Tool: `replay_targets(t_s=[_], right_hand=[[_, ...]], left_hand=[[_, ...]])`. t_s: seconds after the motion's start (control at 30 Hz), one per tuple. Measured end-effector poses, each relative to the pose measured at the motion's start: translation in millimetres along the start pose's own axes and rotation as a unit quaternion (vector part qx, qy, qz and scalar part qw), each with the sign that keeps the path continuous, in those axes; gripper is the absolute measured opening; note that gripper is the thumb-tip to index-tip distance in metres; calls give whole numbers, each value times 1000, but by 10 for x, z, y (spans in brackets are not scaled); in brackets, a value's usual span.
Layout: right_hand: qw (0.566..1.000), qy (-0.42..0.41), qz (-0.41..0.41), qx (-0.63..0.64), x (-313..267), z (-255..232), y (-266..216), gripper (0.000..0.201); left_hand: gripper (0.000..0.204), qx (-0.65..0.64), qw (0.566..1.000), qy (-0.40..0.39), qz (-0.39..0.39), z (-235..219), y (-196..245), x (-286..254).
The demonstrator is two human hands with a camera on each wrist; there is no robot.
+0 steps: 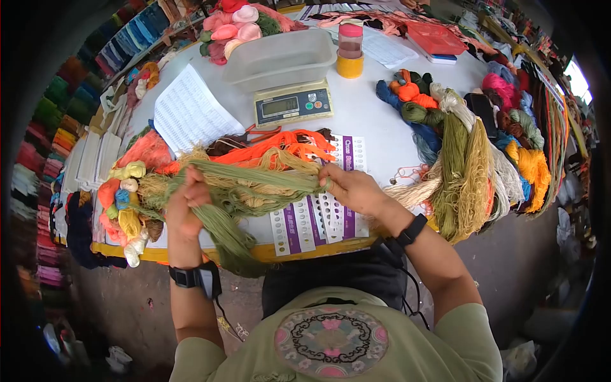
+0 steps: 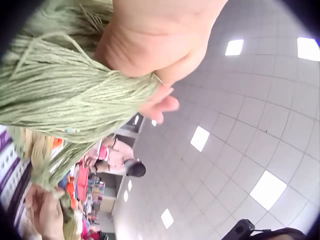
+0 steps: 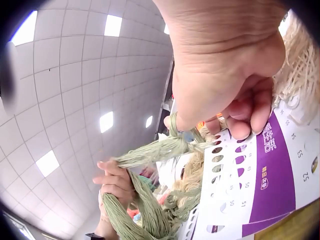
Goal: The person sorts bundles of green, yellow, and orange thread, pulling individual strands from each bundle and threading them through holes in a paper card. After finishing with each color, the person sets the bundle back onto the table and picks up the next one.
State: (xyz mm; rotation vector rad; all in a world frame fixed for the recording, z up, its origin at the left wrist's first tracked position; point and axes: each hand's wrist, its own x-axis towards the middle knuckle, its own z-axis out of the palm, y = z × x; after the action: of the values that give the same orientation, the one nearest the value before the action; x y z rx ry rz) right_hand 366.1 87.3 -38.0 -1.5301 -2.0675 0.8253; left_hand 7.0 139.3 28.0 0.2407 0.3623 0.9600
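Observation:
A skein of light green thread (image 1: 267, 177) is stretched sideways between the two hands, over the table's front part. The left hand (image 1: 186, 207) holds it with the strands running across the thumb side and fingers; its loose length hangs below that hand past the table edge. In the left wrist view, the fingertips (image 2: 162, 106) show beyond the green strands (image 2: 70, 95). The right hand (image 1: 352, 189) pinches the skein's other end between thumb and fingers, above white-and-purple cards (image 1: 309, 223) with punched holes. Beige and orange thread (image 1: 254, 151) lies behind the skein.
A digital scale (image 1: 294, 105) carries a translucent plastic tub (image 1: 280, 57). Beside it stands a pink-lidded jar (image 1: 350, 41) on a yellow tape roll (image 1: 350, 65). A printed sheet (image 1: 194, 111) lies left. Thread skeins (image 1: 468, 165) pile up at right, more (image 1: 127, 210) at left.

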Motion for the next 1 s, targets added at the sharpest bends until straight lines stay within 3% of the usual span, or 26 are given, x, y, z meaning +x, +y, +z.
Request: replay_targets(t_s=[0.03,0.07,0.1,0.17,0.2,0.23,0.27,0.33,0.37,0.43,0.53,0.67,0.73,0.87,0.93,0.97,1.0], right_hand=[[1000,10,-4,-18,-9,13,-14,33],[999,13,-2,-34,-24,11,-52,32],[999,13,-3,-33,-25,27,-58,32],[999,27,4,-44,-17,38,-59,33],[999,27,6,-44,-17,36,-68,33],[999,26,13,-38,-13,24,-86,34],[999,25,17,-33,-4,6,-102,35],[998,35,19,-38,29,3,-68,36],[998,48,23,-37,40,-5,-51,38],[997,53,26,-46,22,0,-59,36],[997,55,28,-46,-6,-14,-63,32],[998,49,12,-29,21,-12,28,19],[998,57,13,-26,40,-6,30,13],[996,60,40,-51,71,-11,-24,10],[994,58,51,-71,77,13,-21,8],[995,61,53,-67,71,25,-24,8],[995,61,54,-65,69,25,-26,8]], left_hand=[[15,74,980,128,131,-189,165,43],[19,146,922,250,257,-283,248,57],[19,148,921,250,259,-255,181,53],[30,315,792,295,432,-124,-215,143],[26,316,811,346,349,77,-534,178],[25,513,754,298,281,5,-751,197],[25,684,661,234,202,-56,-947,224],[28,703,693,62,147,402,-1349,384],[28,701,695,60,150,366,-1467,495],[30,861,483,36,156,201,-1646,720],[27,844,520,-4,130,121,-1606,797],[26,840,529,-37,113,-56,-1538,785],[25,849,490,-10,195,-177,-1517,750],[25,870,456,16,187,-335,-1205,541],[35,899,410,29,150,-320,-1053,394],[35,901,407,26,149,-271,-986,308],[37,843,516,116,95,-193,-922,231]])
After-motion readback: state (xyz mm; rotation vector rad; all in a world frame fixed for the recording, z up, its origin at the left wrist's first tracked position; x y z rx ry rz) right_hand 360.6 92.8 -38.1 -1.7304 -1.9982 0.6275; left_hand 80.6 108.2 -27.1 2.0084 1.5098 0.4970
